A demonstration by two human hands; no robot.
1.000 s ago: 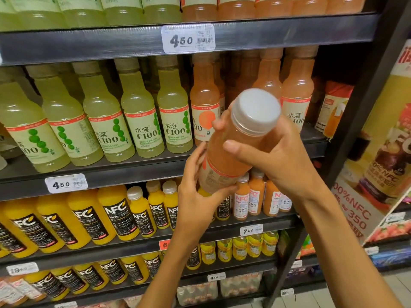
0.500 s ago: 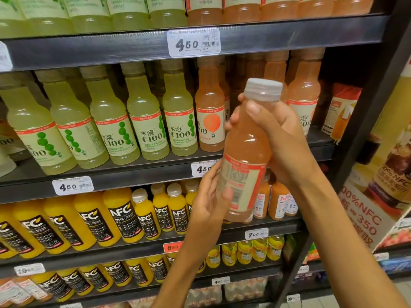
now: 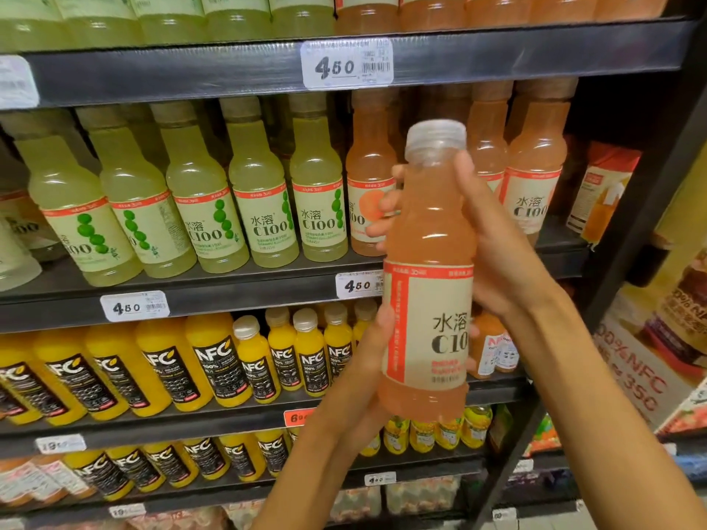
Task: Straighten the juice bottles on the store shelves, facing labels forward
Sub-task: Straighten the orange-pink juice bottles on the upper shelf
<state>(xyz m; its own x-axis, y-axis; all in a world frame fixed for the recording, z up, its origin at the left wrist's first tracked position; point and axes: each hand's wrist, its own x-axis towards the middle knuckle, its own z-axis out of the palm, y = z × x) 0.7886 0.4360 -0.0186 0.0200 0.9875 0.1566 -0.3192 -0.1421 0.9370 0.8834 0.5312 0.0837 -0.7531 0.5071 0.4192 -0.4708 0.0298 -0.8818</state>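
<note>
Five green btls (image 3: 199,208) left of held orange btl (image 3: 428,269).

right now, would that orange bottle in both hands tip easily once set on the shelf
Probably somewhat: the orange bottle is tall and narrow. Filled nearly to its cap, it likely feels heavy. Its smooth plastic may be slippery, so the two-handed hold seems sensible.

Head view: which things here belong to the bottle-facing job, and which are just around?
Job:
orange C100 bottle, held by left hand and right hand
shelved C100 bottles

Around:
NFC juice bottles
price tags
juice carton
poster
</note>
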